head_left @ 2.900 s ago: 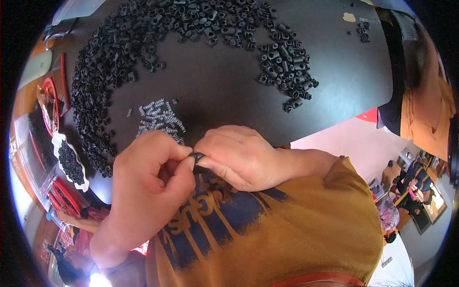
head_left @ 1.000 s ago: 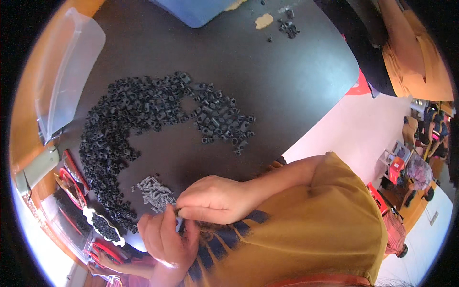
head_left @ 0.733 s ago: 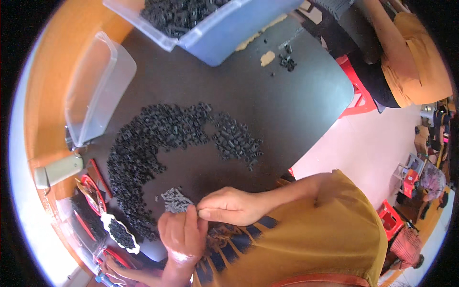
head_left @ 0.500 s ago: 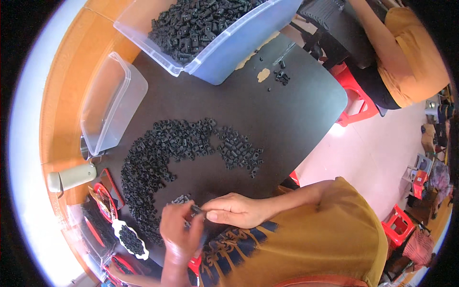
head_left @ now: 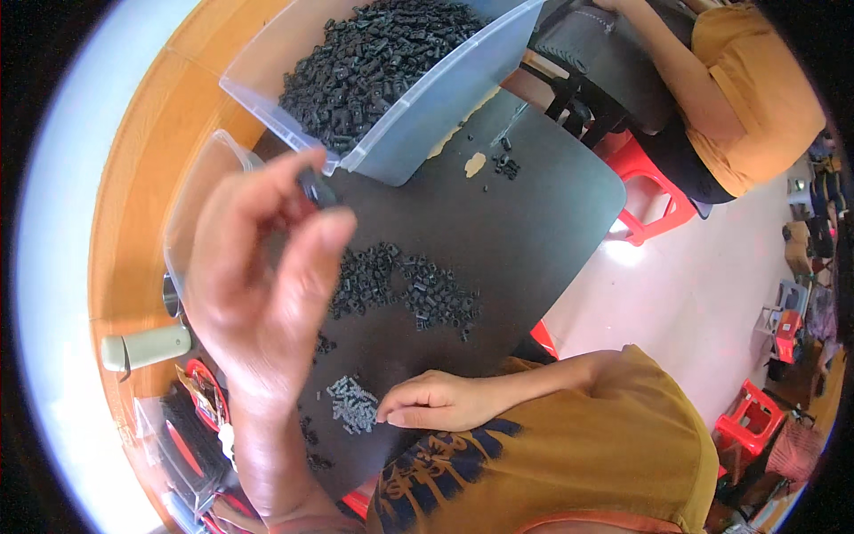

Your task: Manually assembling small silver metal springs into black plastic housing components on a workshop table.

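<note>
My left hand (head_left: pixel 262 276) is raised high over the left of the table. Its thumb and fingers pinch a small black plastic part (head_left: pixel 317 189). My right hand (head_left: pixel 440 400) rests low over the table's near edge, fingers drawn together and fingertips at a pile of small grey spring-like pieces (head_left: pixel 353 406). Whether a piece is between those fingertips is hidden. Beyond the hands lies a curved heap of small black parts (head_left: pixel 436 294), partly covered by my left hand and forearm.
A large clear bin (head_left: pixel 427 116) full of black parts stands at the far side. A smaller clear box (head_left: pixel 182 214) is behind my left hand. A few black bits (head_left: pixel 507 166) lie at the far right of the dark table (head_left: pixel 534 231). Another person (head_left: pixel 756 89) sits beyond, near a red stool (head_left: pixel 654 200).
My left hand has lifted from beside my right hand, up and toward the far bin, carrying the black part. My right hand has dropped slightly to the grey pile, now uncovered.
</note>
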The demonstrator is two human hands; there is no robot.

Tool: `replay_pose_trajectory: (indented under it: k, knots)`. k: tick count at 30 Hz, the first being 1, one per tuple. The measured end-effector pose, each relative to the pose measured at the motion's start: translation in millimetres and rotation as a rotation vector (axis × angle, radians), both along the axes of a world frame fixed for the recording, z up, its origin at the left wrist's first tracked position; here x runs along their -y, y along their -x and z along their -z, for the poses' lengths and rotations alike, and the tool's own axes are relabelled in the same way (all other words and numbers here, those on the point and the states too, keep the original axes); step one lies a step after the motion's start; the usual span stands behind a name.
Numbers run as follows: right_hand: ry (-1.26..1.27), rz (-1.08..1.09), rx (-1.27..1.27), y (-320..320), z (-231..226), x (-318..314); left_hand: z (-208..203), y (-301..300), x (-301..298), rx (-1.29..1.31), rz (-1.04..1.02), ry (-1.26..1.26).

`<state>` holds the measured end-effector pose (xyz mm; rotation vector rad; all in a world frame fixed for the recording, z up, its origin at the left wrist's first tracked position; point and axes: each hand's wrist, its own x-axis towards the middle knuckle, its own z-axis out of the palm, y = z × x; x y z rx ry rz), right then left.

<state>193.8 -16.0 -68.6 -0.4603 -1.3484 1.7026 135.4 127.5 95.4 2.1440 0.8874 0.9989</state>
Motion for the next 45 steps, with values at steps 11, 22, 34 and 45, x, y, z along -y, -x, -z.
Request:
replay_pose_trajectory:
  k: [11,22,34,45]
  knots:
    - [-0.057,0.045,-0.044,-2,4,-3,25,6,1,-0.105,0.166,-0.581]
    - [-0.049,-0.008,-0.037,-4,4,-3,30,6,0,-0.096,0.239,-0.596]
    - [-0.043,0.071,-0.053,3,4,-3,37,18,12,-0.057,0.243,-0.510]
    - [-0.031,0.058,-0.051,-3,4,-1,35,11,10,-0.068,0.257,-0.532]
